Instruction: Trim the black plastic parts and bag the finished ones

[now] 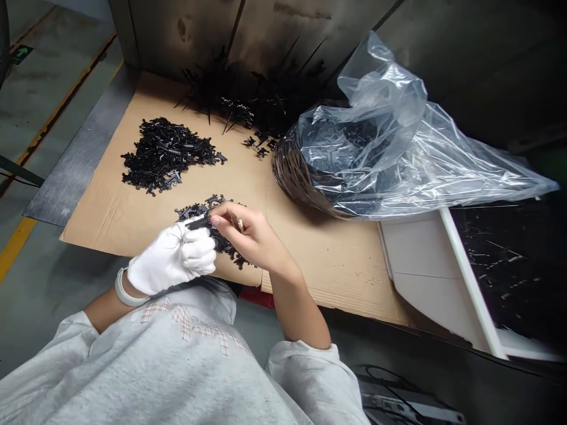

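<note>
My left hand (175,257), in a white glove, is closed around a small black plastic part (198,222). My bare right hand (248,233) pinches the same part from the right with thumb and fingertips. Both hands hover over a small heap of black plastic parts (208,209) near the front edge of a cardboard sheet (328,260). A larger heap of the same parts (166,153) lies further back on the left.
A tangle of black parts with long strips (261,97) sits at the back against a metal wall. A clear plastic bag (390,153) of dark parts lies to the right. A white bin (460,277) with black pieces stands at the right edge.
</note>
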Available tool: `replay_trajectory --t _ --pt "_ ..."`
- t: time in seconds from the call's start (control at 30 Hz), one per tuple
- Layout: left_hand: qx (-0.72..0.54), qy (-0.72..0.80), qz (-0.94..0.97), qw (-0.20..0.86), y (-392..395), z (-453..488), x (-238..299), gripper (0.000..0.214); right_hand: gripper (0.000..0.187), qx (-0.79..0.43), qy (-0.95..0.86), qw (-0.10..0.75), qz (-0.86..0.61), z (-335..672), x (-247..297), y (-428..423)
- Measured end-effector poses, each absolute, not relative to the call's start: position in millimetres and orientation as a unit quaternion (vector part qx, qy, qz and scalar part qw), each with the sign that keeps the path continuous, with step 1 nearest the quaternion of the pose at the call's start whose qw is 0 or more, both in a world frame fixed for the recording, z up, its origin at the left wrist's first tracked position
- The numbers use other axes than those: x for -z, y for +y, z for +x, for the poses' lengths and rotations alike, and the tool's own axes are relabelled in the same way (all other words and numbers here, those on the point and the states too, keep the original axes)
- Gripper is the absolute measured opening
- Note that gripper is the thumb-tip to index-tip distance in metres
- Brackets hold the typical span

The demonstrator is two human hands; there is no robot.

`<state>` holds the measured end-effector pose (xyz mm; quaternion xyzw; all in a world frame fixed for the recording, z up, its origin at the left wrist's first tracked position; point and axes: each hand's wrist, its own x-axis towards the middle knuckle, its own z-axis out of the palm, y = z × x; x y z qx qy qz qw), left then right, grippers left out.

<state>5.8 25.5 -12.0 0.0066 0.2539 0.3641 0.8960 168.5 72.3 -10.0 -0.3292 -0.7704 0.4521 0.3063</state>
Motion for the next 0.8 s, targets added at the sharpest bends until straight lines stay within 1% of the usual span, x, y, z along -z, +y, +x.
replay_trajectory --t 0.2,0.27,0.33,0.37,0.43,0.53,0.57,0.63,0.67,0.73,0.8 --pt "-0.318 0.222 -0.01 0.922 22 8 -10 0.034 0.017 -0.504 -0.72 0.343 -0.333 169 4 59" --pt "-0.31 0.237 0.037 0.92 21 9 -10 0.034 0.016 -0.507 -0.718 0.342 -0.333 170 2 56" --pt "-0.323 0.305 0.162 0.881 22 10 -4 0.034 0.016 -0.493 -0.726 0.336 -0.341 172 2 56" --pt "-0.339 0.361 0.256 0.83 23 10 3 0.033 0.016 -0.472 -0.736 0.331 -0.354 174 3 59" --pt "-0.369 0.47 0.429 0.677 29 10 20 0.034 0.014 -0.401 -0.762 0.316 -0.398 178 12 73" --pt "-0.371 0.574 0.551 0.479 42 5 51 0.023 0.007 -0.282 -0.782 0.265 -0.489 182 38 115" --pt "-0.335 0.611 0.607 0.382 47 4 61 0.021 0.007 -0.256 -0.781 0.243 -0.515 180 49 132" --pt "-0.236 0.652 0.688 0.214 53 2 75 0.022 0.012 -0.221 -0.792 0.202 -0.532 172 69 165" --pt "-0.189 0.661 0.71 0.155 55 2 81 0.025 0.017 -0.208 -0.801 0.188 -0.529 165 77 180" --pt "-0.145 0.674 0.715 0.111 57 4 87 0.029 0.025 -0.184 -0.815 0.16 -0.525 150 87 203" --pt "-0.154 0.687 0.704 0.098 56 6 90 0.029 0.028 -0.162 -0.818 0.133 -0.536 137 90 215"
